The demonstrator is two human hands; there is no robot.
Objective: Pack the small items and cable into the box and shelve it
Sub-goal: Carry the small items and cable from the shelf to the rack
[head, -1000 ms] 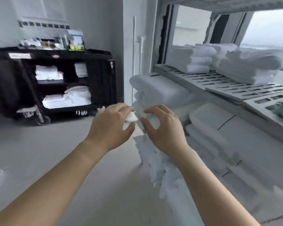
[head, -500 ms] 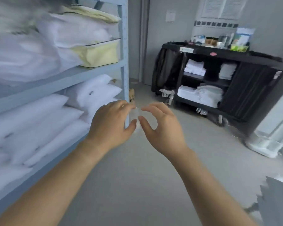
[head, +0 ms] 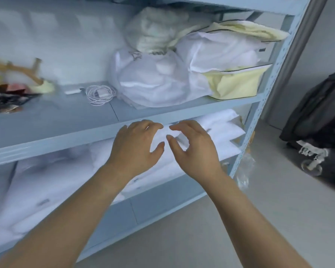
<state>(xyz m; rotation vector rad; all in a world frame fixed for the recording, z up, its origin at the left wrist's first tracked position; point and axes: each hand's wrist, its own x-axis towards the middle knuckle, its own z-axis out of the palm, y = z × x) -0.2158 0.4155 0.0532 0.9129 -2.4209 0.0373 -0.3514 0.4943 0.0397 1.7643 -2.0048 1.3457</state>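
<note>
Our left hand point(head: 137, 147) and right hand point(head: 193, 147) are held out side by side in front of the shelf edge point(head: 66, 139). Both grips are half curled, with the fingers apart. There may be something small and white pinched between them, but white pillows point(head: 219, 128) sit right behind, so we cannot tell if we hold anything.

Past our hands, up on the blue shelf, we see the cable point(head: 100, 94). It is thin and white, wound into a loose round coil, and it lies flat near the middle of the shelf. A white plug block looks tucked inside the coil. Just to its left lies a small white item point(head: 72, 91), close to the cable. To the right, a big white cloth bag point(head: 153, 80) sits just beside the coil.

We see no box anywhere, so we think the packing has hardly begun. We are likely at the step of reaching for the things. The next move calls for lifting our hands up over the shelf edge to the coil. We should pick it up by the whole loop, so it does not come undone.
</note>
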